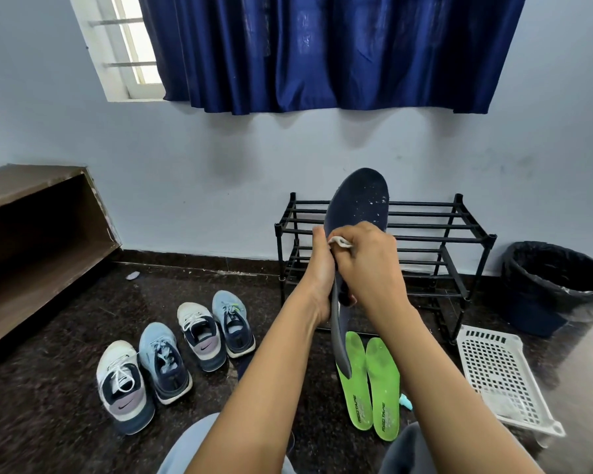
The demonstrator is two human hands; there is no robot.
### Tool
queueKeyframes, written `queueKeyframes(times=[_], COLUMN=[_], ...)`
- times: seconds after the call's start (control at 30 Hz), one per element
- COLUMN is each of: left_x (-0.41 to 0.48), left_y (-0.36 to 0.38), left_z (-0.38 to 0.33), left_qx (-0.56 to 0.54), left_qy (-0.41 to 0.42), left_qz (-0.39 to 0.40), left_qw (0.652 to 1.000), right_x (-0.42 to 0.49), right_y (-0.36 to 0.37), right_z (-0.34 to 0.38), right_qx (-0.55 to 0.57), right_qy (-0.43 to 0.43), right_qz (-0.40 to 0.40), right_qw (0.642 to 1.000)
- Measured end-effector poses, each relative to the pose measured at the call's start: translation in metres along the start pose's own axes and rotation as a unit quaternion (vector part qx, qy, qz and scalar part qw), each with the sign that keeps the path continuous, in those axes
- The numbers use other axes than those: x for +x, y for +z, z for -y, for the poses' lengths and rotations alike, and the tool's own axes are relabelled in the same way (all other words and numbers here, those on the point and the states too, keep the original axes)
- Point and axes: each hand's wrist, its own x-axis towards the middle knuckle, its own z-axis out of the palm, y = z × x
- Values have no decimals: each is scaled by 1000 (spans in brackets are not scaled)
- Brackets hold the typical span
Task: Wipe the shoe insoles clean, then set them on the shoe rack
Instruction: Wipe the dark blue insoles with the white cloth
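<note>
I hold a dark blue insole upright in front of me; white specks dot its toe end. My left hand grips its left edge near the middle. My right hand holds a small white wipe against the insole's face. Two bright green insoles lie side by side on the dark floor below my hands. The black metal shoe rack stands against the wall behind the insole, its bars bare.
Several sneakers stand in a row on the floor at the left. A white perforated plastic basket lies at the right, a black-lined bin behind it. A brown wooden shelf fills the left side.
</note>
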Motion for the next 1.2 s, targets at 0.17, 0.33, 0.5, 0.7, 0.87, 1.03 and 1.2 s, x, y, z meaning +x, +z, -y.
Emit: queueKeyframes(times=[0.17, 0.33, 0.5, 0.7, 0.87, 1.03, 1.2], left_x=[-2, 5, 3, 8, 2, 2, -5], left_y=[5, -2, 11, 4, 12, 2, 7], left_z=[2, -2, 12, 6, 10, 2, 3], left_qx=[32, 28, 45, 19, 27, 30, 19], left_qy=[-13, 0, -7, -5, 5, -3, 8], left_qz=[-17, -38, -25, -27, -22, -19, -4], left_qw=[999, 999, 999, 999, 999, 999, 1000], right_x=[2, -6, 11, -5, 9, -4, 4], right_y=[-1, -5, -2, -2, -3, -1, 1], right_z=[-2, -2, -18, -11, -18, -13, -16], right_qx=[-21, 17, -43, -7, -44, -20, -23], right_qy=[23, 36, 63, 47, 58, 26, 42], right_qz=[-16, 60, -24, 15, -28, 3, -42], right_qw=[999, 997, 997, 999, 997, 999, 998])
